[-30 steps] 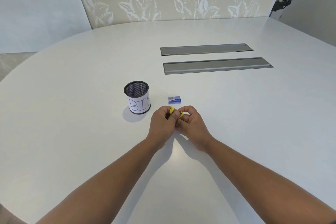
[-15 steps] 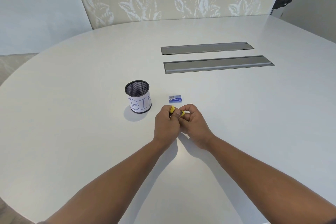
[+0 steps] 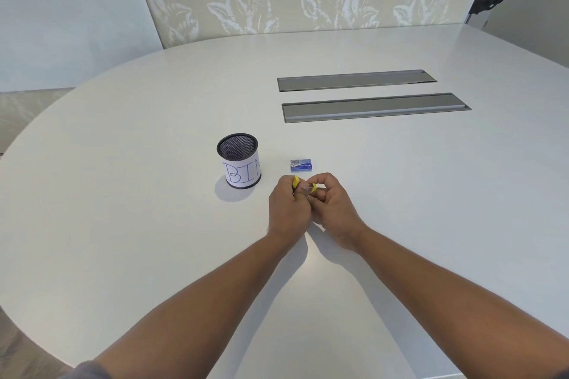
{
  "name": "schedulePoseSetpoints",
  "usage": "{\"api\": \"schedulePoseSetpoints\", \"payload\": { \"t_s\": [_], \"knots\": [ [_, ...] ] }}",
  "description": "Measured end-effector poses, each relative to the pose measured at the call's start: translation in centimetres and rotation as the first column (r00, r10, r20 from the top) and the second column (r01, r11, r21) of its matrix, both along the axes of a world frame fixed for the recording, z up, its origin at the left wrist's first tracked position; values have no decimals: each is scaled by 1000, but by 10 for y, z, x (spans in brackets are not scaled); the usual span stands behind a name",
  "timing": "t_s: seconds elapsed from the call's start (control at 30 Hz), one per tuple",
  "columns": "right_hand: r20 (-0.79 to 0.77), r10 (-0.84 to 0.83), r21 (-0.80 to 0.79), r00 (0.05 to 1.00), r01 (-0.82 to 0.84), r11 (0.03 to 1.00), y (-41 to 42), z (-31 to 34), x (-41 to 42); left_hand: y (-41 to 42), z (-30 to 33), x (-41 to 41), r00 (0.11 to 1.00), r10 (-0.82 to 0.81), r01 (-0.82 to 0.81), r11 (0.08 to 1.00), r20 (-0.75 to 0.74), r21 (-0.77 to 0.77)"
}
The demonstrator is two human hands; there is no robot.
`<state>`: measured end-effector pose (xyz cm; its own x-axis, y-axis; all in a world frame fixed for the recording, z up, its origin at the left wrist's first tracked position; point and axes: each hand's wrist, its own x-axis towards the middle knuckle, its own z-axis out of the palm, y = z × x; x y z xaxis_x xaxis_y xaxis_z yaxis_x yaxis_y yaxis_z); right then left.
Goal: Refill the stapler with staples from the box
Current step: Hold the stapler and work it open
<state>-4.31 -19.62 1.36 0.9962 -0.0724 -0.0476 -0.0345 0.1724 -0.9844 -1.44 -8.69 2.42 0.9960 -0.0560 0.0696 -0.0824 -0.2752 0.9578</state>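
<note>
Both hands meet over the white table around a small yellow stapler (image 3: 296,182), of which only two yellow bits show between the fingers. My left hand (image 3: 288,209) wraps most of its body. My right hand (image 3: 331,204) pinches its other yellow end with fingertips. The stapler's inside is hidden by my fingers. A small blue staple box (image 3: 301,165) lies shut on the table just beyond my hands, touched by neither.
A black mesh cup (image 3: 238,160) with a paper label reading "BIN" stands left of the box. Two long grey cable hatches (image 3: 375,107) are set into the white table (image 3: 123,194) farther back. A patterned wall panel and an office chair are behind.
The hands stay together on the stapler in nearly the same spot; the fingers have shifted slightly. The box and cup have not moved.
</note>
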Motion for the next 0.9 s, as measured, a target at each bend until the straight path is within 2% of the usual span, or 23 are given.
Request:
{"api": "schedulePoseSetpoints", "payload": {
  "t_s": [0.23,0.4,0.57,0.67,0.77,0.9],
  "knots": [
    [-4,-12,-10,1000,12,1000,0,0,1,2,2,2,1000,-25,24,998,14,51],
    [-10,-25,-17,1000,25,1000,0,0,0,1,2,3,998,-51,53,998,-38,41],
    [2,-60,76,998,60,995,0,-1,0,16,8,12,971,-233,225,968,-63,-109],
    [-15,-72,82,997,73,994,0,-1,1,23,9,16,952,-283,261,950,-117,-173],
    [-21,-64,85,998,66,994,0,1,1,20,10,17,949,-271,232,946,-159,-225],
    [-11,-53,55,999,54,997,1,1,0,8,7,12,983,-138,125,987,-121,-104]
  ]
}}
